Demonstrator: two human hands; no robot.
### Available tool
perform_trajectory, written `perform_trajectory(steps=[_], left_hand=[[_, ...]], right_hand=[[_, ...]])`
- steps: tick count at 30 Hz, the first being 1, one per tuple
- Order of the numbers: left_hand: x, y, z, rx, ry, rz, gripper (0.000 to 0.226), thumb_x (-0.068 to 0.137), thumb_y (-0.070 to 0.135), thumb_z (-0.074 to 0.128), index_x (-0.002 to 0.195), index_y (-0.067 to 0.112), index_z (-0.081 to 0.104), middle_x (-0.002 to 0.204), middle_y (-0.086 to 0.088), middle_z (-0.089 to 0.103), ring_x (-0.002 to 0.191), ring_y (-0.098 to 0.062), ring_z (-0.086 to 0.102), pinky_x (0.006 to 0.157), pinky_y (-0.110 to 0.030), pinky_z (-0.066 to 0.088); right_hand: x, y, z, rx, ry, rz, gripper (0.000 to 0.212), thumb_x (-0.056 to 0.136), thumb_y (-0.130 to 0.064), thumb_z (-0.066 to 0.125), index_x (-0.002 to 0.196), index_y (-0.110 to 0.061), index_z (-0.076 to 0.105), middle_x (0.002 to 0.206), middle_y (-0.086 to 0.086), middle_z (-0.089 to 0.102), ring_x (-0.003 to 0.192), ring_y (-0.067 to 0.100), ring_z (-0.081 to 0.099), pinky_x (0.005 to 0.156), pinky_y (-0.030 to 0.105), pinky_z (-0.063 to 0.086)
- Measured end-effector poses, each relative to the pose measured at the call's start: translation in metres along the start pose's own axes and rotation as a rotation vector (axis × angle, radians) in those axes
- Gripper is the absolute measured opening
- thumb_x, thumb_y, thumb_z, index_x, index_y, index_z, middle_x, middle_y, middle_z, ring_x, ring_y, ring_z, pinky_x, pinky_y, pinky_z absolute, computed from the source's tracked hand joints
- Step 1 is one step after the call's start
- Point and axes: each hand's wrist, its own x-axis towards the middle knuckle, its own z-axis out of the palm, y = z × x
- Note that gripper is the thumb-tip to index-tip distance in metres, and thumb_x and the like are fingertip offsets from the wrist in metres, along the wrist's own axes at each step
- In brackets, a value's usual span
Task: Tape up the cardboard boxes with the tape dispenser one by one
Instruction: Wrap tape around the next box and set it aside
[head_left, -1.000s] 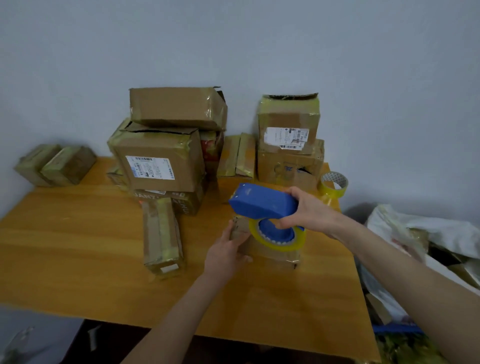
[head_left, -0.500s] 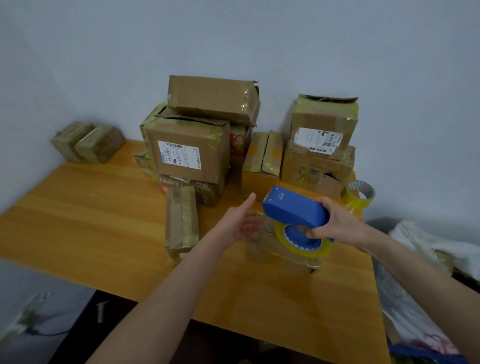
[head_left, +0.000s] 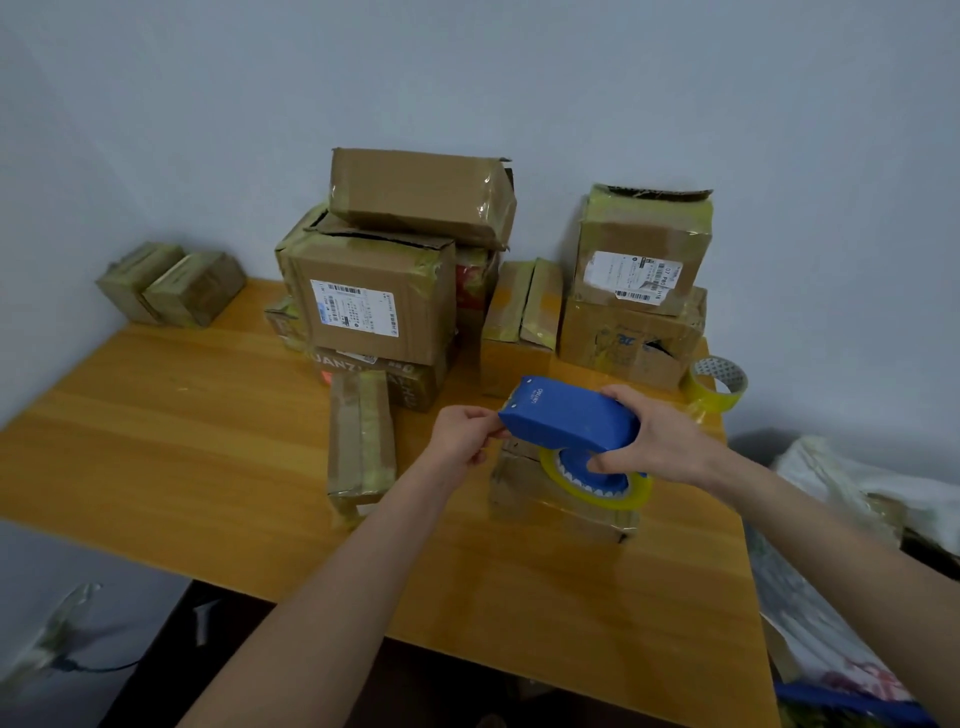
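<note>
The right hand is gripping the tape dispenser above a cardboard box on the desk; the left hand is pinching its left end.

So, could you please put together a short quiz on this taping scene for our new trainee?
1. True or false: the right hand holds the blue tape dispenser over a small cardboard box.
2. Where is the spare tape roll? A: on the floor. B: at the far right corner of the table. C: on top of the tallest stack.
3. Which hand has its fingers at the dispenser's front end?
Key: 1 true; 2 B; 3 the left hand.
</note>
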Motion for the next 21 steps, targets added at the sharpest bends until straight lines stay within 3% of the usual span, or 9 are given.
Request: perform_trajectory(steps=[4,8,13,21], left_hand=[[0.001,-0.008,-0.002,0.018,0.04,0.018,0.013,0.095,0.015,0.058,0.102,0.008,0.066,0.078,-0.002,0.061,0.059,-0.01,0.041,0.049,-0.019,0.033],[0.012,-0.017,-0.023,0.075,0.118,0.051,0.022,0.091,0.029,0.065,0.084,0.009,0.067,0.072,0.0,0.056,0.052,-0.01,0.038,0.044,-0.017,0.033],[0.019,-0.034,-0.025,0.108,0.135,0.102,0.026,0.091,0.027,0.065,0.07,0.012,0.064,0.069,-0.001,0.057,0.054,-0.011,0.039,0.045,-0.021,0.032],[0.03,-0.061,-0.006,0.257,0.151,0.078,0.021,0.093,0.032,0.06,0.075,0.021,0.061,0.081,0.0,0.066,0.067,-0.013,0.052,0.068,-0.032,0.044]], right_hand=[[0.002,-0.01,-0.005,-0.2,-0.015,-0.056,0.074,0.073,-0.035,0.079,0.135,-0.039,0.039,0.115,-0.008,0.054,0.101,0.016,0.057,0.085,0.035,0.054],[-0.004,-0.007,-0.023,-0.286,-0.023,-0.055,0.07,0.073,-0.037,0.079,0.131,-0.04,0.041,0.112,-0.009,0.056,0.098,0.016,0.058,0.082,0.035,0.054],[-0.009,-0.001,-0.022,-0.373,-0.046,-0.02,0.074,0.071,-0.039,0.078,0.134,-0.038,0.04,0.111,-0.008,0.058,0.097,0.017,0.059,0.083,0.04,0.054],[-0.011,-0.004,-0.01,-0.484,-0.012,-0.019,0.073,0.075,-0.044,0.073,0.138,-0.038,0.036,0.11,-0.008,0.059,0.094,0.016,0.058,0.076,0.036,0.054]])
